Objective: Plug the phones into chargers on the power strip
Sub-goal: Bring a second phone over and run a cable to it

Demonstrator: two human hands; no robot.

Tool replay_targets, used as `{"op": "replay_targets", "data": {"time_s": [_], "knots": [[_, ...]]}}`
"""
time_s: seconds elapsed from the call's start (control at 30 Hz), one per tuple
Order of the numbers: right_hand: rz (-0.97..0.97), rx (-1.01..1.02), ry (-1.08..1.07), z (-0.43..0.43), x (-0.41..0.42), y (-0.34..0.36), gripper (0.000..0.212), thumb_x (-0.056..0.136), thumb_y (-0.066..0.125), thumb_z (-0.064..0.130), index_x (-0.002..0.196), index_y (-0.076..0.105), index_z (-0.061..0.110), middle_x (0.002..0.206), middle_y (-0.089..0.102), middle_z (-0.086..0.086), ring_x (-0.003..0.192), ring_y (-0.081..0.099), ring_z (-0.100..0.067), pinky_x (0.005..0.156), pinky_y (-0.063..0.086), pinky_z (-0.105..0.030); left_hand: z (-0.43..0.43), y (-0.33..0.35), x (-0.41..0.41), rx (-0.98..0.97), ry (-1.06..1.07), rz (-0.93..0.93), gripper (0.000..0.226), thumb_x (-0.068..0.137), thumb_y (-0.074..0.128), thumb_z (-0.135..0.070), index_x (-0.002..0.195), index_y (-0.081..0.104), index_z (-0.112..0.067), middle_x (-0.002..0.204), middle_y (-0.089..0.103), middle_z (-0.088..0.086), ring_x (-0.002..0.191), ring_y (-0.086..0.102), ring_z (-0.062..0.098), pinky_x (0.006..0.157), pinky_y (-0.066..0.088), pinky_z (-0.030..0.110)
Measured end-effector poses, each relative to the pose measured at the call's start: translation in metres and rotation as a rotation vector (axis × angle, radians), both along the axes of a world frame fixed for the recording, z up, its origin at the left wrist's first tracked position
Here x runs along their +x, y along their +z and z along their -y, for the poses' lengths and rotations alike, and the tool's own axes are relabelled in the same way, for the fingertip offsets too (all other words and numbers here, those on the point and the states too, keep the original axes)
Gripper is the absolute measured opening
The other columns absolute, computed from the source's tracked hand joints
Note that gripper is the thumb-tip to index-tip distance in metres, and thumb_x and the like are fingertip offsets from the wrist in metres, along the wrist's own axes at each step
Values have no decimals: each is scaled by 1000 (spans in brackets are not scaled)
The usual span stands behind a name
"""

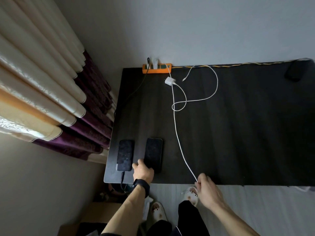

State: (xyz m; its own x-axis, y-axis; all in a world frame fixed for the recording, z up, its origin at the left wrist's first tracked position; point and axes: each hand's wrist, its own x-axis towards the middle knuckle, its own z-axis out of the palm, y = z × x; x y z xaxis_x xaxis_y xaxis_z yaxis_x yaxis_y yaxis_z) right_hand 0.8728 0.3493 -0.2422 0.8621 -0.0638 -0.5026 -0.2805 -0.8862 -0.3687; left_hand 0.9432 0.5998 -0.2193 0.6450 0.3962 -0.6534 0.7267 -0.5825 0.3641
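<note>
Two dark phones lie side by side at the near left of the black table (238, 125). The left phone (125, 155) has a dark cable in its near end. My left hand (142, 171) rests on the near end of the right phone (153, 154). My right hand (207, 189) pinches the free end of a long white cable (179, 138) at the table's front edge. That cable runs up to a white charger plugged into the orange power strip (156, 68) at the back edge. A second white charger (170, 81) lies unplugged on the table, its own cable looped beside it.
A dark object (295, 72) sits at the table's far right corner. A braided yellow cord (238, 64) runs along the back edge against the wall. Curtains (51, 92) hang to the left. My slippered feet are on the floor below the front edge.
</note>
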Motion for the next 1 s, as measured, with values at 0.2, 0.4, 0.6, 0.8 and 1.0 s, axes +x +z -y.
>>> {"op": "replay_targets", "data": {"time_s": [0.2, 0.4, 0.6, 0.8, 1.0], "knots": [[148, 362, -69, -12, -5, 43, 14, 94, 64, 33, 89, 51, 32, 68, 61, 11, 64, 60, -6, 59, 48, -26, 41, 47, -21, -284, -150, 55, 39, 92, 60, -51, 106, 71, -16, 105, 70, 2, 95, 66, 20, 84, 51, 29], [246, 462, -115, -20, 1, 96, 13, 92, 65, 39, 86, 63, 27, 72, 69, 12, 68, 63, -2, 62, 46, -19, 62, 98, -5, -642, 27, 233, 28, 96, 63, -31, 82, 77, -12, 65, 70, -10, 48, 52, -2, 43, 37, 10], [-39, 341, -80, 47, -21, 103, 47, 91, 54, 61, 72, 57, 17, 59, 61, 7, 57, 55, -1, 60, 43, -24, 6, 131, 62, -659, 432, 510, 29, 102, 52, -30, 83, 67, -15, 71, 66, -1, 40, 52, 3, 35, 33, 15], [115, 319, -258, 83, -51, 96, 54, 82, 50, 71, 79, 62, 18, 59, 53, 6, 57, 52, -5, 61, 41, -30, -79, 112, 70, -436, 497, 419, 25, 100, 53, -28, 97, 64, -6, 75, 64, 9, 46, 60, 13, 38, 40, 17], [234, 346, -53, 3, -43, 119, 31, 94, 54, 53, 77, 55, 27, 57, 50, 12, 54, 46, -2, 54, 35, -18, -28, 100, -7, 32, -291, 432, 54, 92, 64, -36, 139, 53, -11, 137, 55, 18, 132, 45, 35, 111, 32, 40]]}}
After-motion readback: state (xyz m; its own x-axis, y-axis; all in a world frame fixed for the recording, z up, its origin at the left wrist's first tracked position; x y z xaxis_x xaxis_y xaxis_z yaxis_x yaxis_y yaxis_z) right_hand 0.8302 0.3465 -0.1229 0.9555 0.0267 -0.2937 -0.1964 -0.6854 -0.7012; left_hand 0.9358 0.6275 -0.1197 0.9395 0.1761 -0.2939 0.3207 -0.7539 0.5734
